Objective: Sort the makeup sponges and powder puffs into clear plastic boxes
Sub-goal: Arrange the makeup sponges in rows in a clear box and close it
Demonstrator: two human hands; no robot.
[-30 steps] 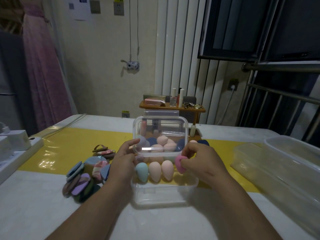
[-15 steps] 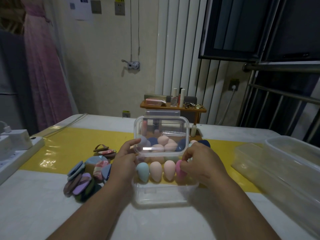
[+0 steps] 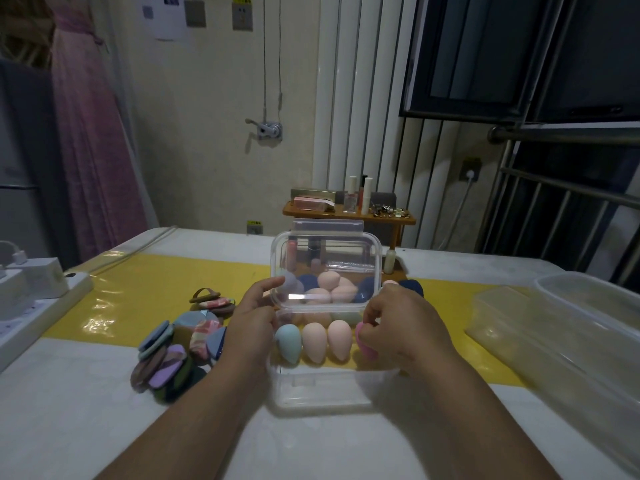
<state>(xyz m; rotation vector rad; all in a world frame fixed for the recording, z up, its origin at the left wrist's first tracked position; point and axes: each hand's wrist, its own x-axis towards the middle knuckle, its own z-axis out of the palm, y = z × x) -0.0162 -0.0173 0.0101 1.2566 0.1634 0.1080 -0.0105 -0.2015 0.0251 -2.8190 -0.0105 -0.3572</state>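
Box [image 3: 322, 393], centre frame: four sponges [image 3: 339, 341] in a row: one blue [image 3: 287, 342], two peach [image 3: 314, 342], one pink [image 3: 366, 349].
Tips point down-frame, long axes vertical; right hand [image 3: 405, 327] pinches pink; left hand [image 3: 252, 323] grip unclear.

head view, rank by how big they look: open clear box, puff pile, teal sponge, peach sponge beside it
1. open clear box
2. puff pile
3. teal sponge and peach sponge: side by side and about alike, so no ranking between them
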